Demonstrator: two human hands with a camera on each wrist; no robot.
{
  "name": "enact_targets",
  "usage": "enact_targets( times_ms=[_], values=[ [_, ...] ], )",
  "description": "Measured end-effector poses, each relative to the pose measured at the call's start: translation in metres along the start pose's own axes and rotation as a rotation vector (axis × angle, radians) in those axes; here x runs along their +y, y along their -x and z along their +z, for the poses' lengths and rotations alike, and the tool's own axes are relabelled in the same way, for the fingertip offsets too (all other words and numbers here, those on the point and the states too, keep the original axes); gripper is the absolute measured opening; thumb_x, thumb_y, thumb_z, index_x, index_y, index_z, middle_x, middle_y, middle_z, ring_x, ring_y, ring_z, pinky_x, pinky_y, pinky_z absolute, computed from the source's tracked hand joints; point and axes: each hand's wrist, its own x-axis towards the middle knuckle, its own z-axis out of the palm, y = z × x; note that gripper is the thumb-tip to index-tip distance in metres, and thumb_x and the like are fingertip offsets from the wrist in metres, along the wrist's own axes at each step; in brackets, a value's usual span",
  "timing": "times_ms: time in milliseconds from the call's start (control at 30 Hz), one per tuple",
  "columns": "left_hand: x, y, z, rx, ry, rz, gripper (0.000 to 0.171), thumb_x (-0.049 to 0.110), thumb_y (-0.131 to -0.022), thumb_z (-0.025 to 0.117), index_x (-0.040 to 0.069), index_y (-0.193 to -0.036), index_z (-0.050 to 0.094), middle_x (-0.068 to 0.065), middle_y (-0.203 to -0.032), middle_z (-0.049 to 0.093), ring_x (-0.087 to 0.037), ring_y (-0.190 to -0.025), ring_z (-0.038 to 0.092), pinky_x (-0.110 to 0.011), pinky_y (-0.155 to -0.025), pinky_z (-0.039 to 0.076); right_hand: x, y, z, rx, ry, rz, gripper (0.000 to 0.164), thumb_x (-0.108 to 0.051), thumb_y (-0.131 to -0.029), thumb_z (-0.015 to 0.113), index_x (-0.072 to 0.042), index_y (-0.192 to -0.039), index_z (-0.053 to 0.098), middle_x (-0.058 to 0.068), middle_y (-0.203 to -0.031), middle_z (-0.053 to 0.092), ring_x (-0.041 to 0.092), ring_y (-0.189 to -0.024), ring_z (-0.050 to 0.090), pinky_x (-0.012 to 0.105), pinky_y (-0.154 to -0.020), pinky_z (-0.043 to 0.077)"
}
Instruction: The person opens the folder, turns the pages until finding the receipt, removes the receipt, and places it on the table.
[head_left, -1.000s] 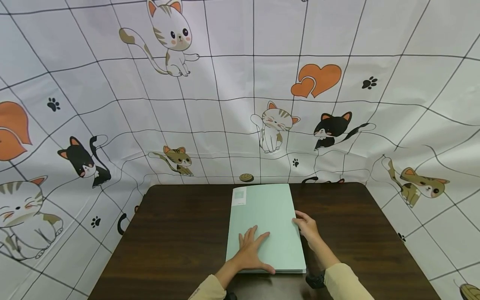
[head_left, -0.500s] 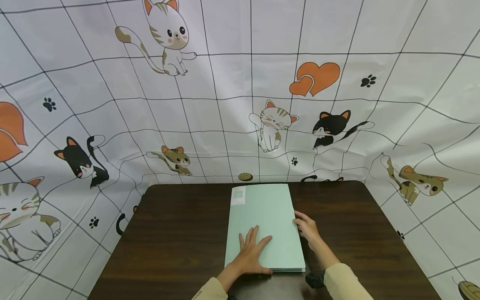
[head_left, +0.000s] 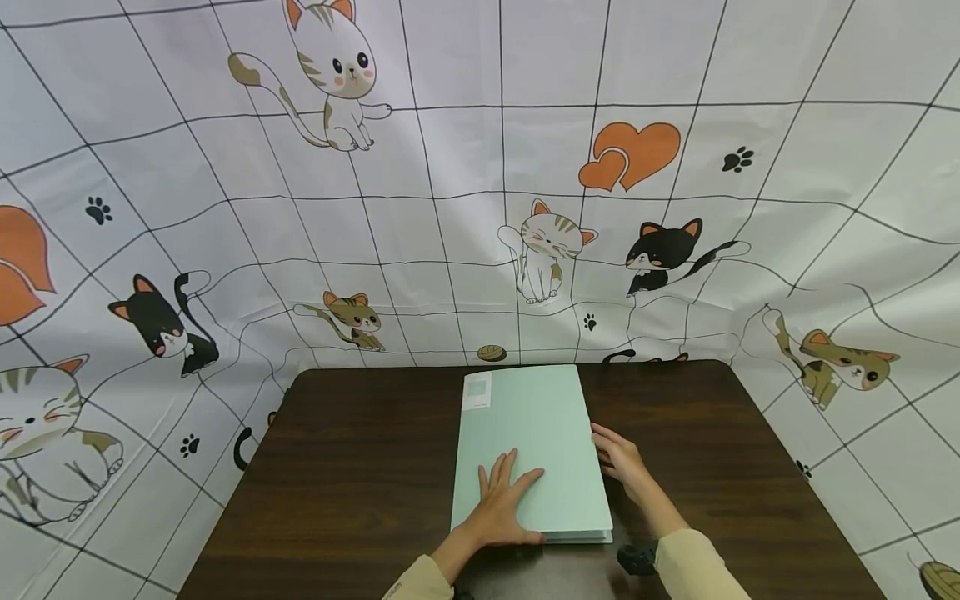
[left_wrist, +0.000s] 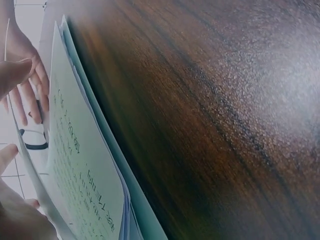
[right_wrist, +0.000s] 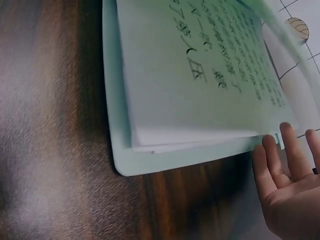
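Okay, head view: a pale mint-green rectangular folder (head_left: 532, 442) is laid on a dark brown wood-grain table (head_left: 360, 467), around the middle and up near the far edge. Its long axis is pointed pretty much straight away from the person, with a short end turned toward them and a white rectangular label (head_left: 477, 392) up at the far left corner. The left hand (head_left: 501, 510) is spread wide on the near left part, thumb out along the near edge, nothing gripped. The right hand (head_left: 619, 458) is set by the right long edge. A white cartoon-cat backdrop with black grid lines (head_left: 450, 158) is hung behind.

Left wrist view: stuff hidden from above gets shown here. A gap can be seen under the top cover (left_wrist: 37, 185), and pale paper sheets with dark handwritten-looking lines (left_wrist: 90, 165) are exposed inside.

Right wrist view: same writing, plus the rounded corner of the mint bottom cover (right_wrist: 117, 155) under the sheets. The right hand is held loosely open, palm showing, fingers extended, nothing grasped; whether the folder's edge is actually being touched can't really be told.
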Motion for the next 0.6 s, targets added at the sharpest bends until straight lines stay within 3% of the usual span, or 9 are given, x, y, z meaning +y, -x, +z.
enact_targets(
  times_ms=[233,333,600],
  values=[
    [0.001,0.001,0.000,0.034,0.035,0.005,0.088,0.044,-0.067,0.082,0.016,-0.142,0.047,-0.032,-0.154,0.022,-0.055,-0.141,0.022,-0.084,-0.098,0.014,0.011,0.004,-0.004,0.044,0.026,-0.048,0.053,-0.029,-0.104,0.044,0.001,-0.148,0.037,0.028,-0.148,0.042,0.043,-0.135,0.044,0.048,-0.102,0.048],
    [0.001,0.001,0.002,0.054,0.051,0.006,0.087,0.044,-0.066,0.080,0.017,-0.142,0.048,-0.032,-0.154,0.023,-0.055,-0.140,0.023,-0.084,-0.098,0.014,0.018,0.005,-0.005,0.024,0.123,-0.105,0.050,-0.019,-0.103,0.047,0.003,-0.146,0.038,0.030,-0.145,0.044,0.043,-0.134,0.045,0.046,-0.100,0.049],
    [0.004,0.001,0.000,0.086,0.099,0.002,0.086,0.041,-0.065,0.077,0.015,-0.141,0.047,-0.033,-0.153,0.024,-0.055,-0.140,0.023,-0.085,-0.097,0.012,0.023,0.009,-0.001,-0.015,0.352,-0.222,0.058,-0.005,-0.090,0.062,0.010,-0.142,0.041,0.034,-0.144,0.043,0.050,-0.136,0.038,0.058,-0.105,0.040]
  ],
)
